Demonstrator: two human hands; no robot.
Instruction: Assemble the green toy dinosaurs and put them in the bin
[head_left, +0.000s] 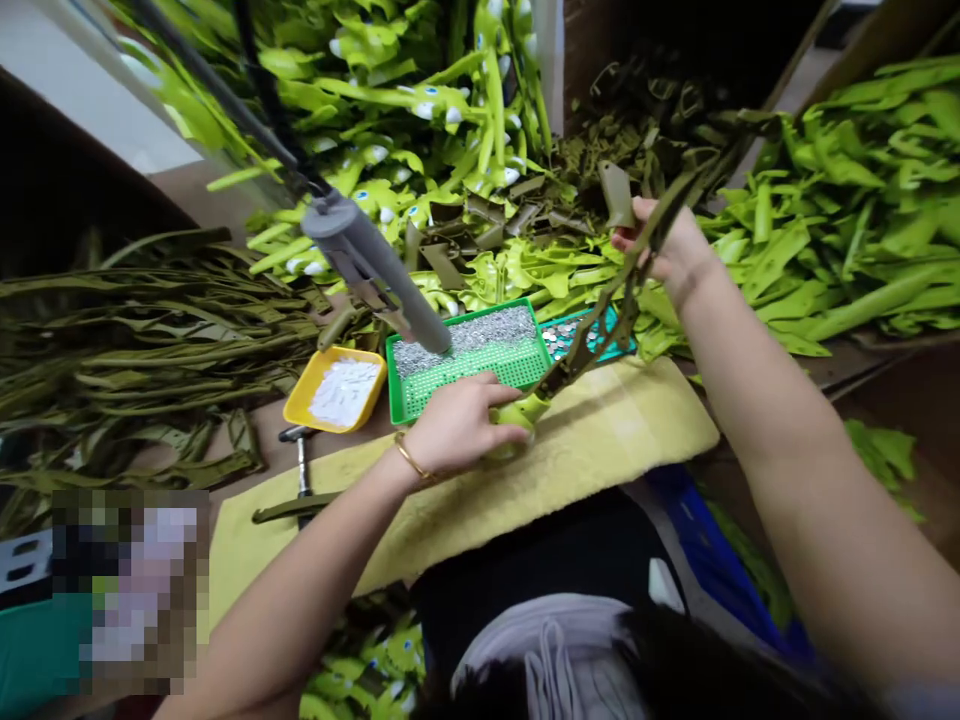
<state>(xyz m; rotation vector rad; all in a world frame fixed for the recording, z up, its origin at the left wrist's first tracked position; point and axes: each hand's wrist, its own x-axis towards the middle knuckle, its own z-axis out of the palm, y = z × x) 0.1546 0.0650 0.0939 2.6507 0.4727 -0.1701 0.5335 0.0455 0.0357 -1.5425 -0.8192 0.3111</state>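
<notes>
My left hand, with a bangle at the wrist, is closed around a bright green plastic part low over the yellow cloth. From that part a long olive-green strip runs up to the right. At the upper right, my right hand has its fingers round a flat olive piece, and the long strip passes across this hand. Whether the right fingers also grip the strip is unclear. A grey cylindrical tool hangs just beyond my left hand.
Behind my left hand are a green basket of small metal pieces and a teal tray. A yellow bowl, hammer and olive strip lie left. Piles of green parts and olive strips surround the cloth.
</notes>
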